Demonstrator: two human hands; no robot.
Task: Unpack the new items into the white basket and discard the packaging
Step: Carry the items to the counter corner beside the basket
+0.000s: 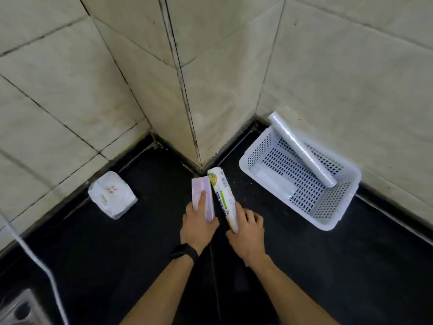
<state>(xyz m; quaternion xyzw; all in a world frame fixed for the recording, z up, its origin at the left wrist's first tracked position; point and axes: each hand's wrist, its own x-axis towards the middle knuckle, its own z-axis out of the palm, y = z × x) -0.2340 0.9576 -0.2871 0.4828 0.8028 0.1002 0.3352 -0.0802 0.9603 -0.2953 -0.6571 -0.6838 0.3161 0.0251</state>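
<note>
My left hand (pixel 198 225) grips a pale pink and lilac box (pixel 202 195), forefinger stretched along its top. My right hand (pixel 246 227) holds a white roll with a green and blue printed wrapper (pixel 221 192) by its near end. Both items rest side by side on the black counter, pointing at the wall corner. To the right stands the white perforated basket (pixel 332 222), tilted against the wall. A clear film roll (pixel 302 150) leans across its rim, and a flat white pack (pixel 273 181) lies on its floor.
A white plastic bag (pixel 112 195) with a faint printed mark sits on the counter at the left near the wall. Beige tiled walls form a protruding corner (pixel 187 102) straight ahead. A steel sink edge (pixel 18 308) shows at the bottom left.
</note>
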